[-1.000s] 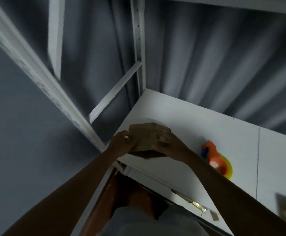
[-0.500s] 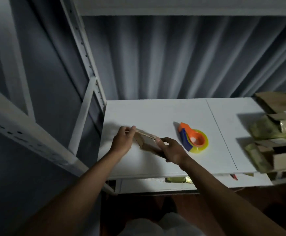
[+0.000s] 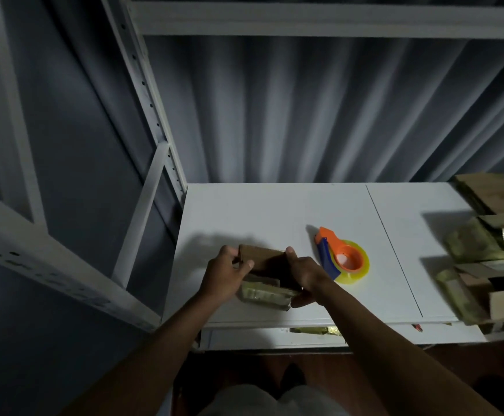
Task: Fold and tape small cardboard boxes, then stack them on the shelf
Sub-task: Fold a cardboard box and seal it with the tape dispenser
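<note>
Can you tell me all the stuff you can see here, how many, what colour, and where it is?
small cardboard box: one, brown, held over the front left of the shelf board, partly folded.
tape dispenser: one, orange and blue with a yellowish tape roll, lying on the board right of the box.
pile of cardboard: several pieces, too jumbled to count, brown with yellowish tape, at the right end.
shelf board: white, with white metal uprights behind on the left.
wall: grey, ridged, behind the shelf.
left hand: fingers gripping the box's left end.
right hand: fingers gripping its right end.
</note>
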